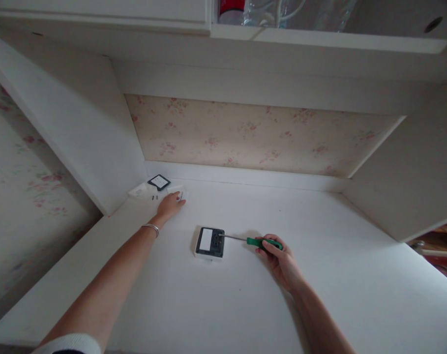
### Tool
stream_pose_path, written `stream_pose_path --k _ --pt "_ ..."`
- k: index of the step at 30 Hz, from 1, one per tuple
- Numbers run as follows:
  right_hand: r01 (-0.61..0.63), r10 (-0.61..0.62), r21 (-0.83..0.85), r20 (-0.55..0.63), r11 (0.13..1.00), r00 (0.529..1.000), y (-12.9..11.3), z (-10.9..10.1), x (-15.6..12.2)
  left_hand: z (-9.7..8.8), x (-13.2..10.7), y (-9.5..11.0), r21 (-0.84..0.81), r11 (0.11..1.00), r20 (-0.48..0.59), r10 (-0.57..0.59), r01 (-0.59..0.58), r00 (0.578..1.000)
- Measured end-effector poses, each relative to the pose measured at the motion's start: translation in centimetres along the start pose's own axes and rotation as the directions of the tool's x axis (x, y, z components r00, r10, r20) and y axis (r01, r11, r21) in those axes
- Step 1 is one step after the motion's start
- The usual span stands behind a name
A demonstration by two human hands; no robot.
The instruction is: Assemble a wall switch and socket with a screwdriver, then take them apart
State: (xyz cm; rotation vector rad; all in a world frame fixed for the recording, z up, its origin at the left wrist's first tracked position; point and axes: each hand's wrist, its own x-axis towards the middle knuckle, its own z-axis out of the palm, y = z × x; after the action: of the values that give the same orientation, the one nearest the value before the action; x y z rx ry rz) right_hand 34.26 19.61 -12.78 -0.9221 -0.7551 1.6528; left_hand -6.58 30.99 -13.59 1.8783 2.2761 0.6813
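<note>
A screwdriver with a green handle lies in my right hand, its fingers closed around the handle. The metal shaft points left, and its tip meets the dark back of a small square device with a white label, resting on the table. At the far left, my left hand reaches across the table with its fingertips on a small whitish packet. The hand partly covers that packet, so its contents are unclear. Beside it are a dark square plate with a white label and several tiny dark pieces.
A white flat piece lies near the left panel. The white table is bounded by side panels and a back ledge. Overhead, an open shelf holds plastic bottles and a white cable.
</note>
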Motion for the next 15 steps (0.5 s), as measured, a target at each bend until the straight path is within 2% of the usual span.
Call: stream_pose_path --k 4,8,12,13,15 --pt "-0.008 0.008 0.002 -0.013 1.0 1.0 0.0 -0.1 0.0 -0.2 -0.7 0.6 -0.045 0.998 -0.067 -0.048 0.045 0.997" --pt "-0.002 0.002 0.0 -0.016 1.0 1.0 0.1 0.1 0.0 -0.9 -3.5 2.1 -0.124 0.992 -0.118 -0.045 0.03 0.992" --pt "0.047 -0.047 -0.019 -0.033 0.999 0.998 0.2 0.4 0.1 -1.9 -8.8 4.8 -0.266 0.956 -0.002 0.13 -0.126 0.991" --pt "0.067 -0.067 -0.022 -0.039 0.998 0.997 0.1 0.5 0.1 -2.1 -10.2 5.5 -0.402 0.895 0.052 0.235 -0.195 0.971" --pt "0.116 -0.118 -0.042 -0.047 0.992 0.992 0.1 0.8 0.0 -2.5 -12.6 6.5 -0.571 0.785 0.123 0.371 -0.241 0.92"
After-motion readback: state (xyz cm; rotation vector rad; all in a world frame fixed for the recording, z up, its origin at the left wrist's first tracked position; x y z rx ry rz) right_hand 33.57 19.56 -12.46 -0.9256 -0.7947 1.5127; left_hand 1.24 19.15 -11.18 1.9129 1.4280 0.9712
